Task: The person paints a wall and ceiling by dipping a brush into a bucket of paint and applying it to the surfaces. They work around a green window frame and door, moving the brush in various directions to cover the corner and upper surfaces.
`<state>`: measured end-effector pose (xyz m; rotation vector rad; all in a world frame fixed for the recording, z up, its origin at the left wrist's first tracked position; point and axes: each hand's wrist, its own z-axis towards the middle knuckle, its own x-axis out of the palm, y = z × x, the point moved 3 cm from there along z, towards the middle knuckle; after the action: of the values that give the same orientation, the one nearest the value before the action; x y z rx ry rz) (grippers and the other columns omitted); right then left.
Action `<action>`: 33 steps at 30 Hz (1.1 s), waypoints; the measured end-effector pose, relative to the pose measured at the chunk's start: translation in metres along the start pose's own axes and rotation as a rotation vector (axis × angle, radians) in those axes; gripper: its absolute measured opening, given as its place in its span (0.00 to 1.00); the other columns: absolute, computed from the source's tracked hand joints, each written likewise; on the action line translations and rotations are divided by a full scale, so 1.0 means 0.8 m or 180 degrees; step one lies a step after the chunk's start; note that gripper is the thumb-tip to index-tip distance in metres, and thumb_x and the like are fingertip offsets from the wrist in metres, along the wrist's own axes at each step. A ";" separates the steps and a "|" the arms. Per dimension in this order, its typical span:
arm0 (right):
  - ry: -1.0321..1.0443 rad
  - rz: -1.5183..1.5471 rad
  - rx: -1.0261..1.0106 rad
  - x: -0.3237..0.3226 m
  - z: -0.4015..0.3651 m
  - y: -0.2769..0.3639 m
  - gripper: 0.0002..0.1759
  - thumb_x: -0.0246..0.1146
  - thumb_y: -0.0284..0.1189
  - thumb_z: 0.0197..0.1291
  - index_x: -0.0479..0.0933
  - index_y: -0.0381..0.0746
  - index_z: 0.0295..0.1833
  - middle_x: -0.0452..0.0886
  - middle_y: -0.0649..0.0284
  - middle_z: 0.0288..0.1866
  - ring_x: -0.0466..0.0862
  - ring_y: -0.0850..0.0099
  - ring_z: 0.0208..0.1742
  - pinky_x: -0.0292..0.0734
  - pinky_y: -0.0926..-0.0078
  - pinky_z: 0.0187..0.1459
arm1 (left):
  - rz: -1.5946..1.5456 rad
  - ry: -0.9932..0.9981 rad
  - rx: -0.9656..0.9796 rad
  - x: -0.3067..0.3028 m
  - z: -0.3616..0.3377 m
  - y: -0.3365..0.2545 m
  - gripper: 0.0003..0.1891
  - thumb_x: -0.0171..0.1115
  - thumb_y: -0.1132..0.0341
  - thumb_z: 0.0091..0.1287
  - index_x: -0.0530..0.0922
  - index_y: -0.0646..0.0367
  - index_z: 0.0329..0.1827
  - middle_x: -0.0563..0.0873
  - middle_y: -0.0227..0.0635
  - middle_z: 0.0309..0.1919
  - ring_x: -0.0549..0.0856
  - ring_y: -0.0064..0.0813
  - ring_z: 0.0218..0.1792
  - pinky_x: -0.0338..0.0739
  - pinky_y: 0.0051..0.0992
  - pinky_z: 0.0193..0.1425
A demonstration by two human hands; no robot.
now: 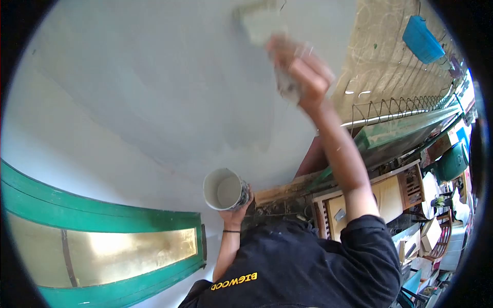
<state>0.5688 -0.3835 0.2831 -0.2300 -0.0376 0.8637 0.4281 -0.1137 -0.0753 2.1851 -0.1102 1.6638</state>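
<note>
A wide paint brush, blurred by motion, lies against the pale grey-white wall near the top of the view. My right hand is wrapped round its handle, with the arm stretched upward. Lower down, my left hand grips a round paint container from its side and underneath. The container's open mouth shows a whitish inside. Darker grey, damp-looking patches spread over the wall between the brush and the container.
A green-framed window is at lower left. To the right are a green ledge with wire coils, a blue basket hanging high, and a wooden bench with a phone-like object. Chairs and a green bin stand farther off.
</note>
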 end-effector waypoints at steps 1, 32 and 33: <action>0.0029 0.0053 0.0142 0.012 -0.040 0.009 0.07 0.70 0.16 0.46 0.81 0.30 0.33 0.89 0.46 0.49 0.90 0.53 0.53 0.88 0.62 0.53 | -0.0059 -0.0162 0.0036 -0.003 0.000 0.000 0.40 0.60 0.38 0.67 0.69 0.51 0.78 0.72 0.45 0.76 0.66 0.60 0.76 0.61 0.64 0.77; -0.0299 0.0008 0.0139 -0.041 0.051 -0.037 0.11 0.67 0.13 0.41 0.81 0.29 0.36 0.90 0.45 0.50 0.91 0.54 0.51 0.87 0.67 0.50 | 0.0093 0.0365 0.0251 -0.042 -0.061 0.029 0.46 0.64 0.34 0.60 0.69 0.53 0.78 0.73 0.47 0.74 0.67 0.62 0.75 0.64 0.63 0.76; -0.0113 0.0126 0.0174 -0.032 0.028 -0.028 0.11 0.67 0.15 0.43 0.82 0.29 0.37 0.89 0.44 0.50 0.91 0.53 0.53 0.87 0.66 0.52 | 0.0074 0.0223 0.0245 -0.049 -0.060 0.027 0.46 0.64 0.34 0.61 0.69 0.53 0.77 0.73 0.48 0.73 0.68 0.62 0.74 0.65 0.63 0.76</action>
<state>0.5663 -0.4132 0.3111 -0.1645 -0.0427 0.9072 0.3664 -0.1231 -0.0960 2.1859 -0.0533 1.7829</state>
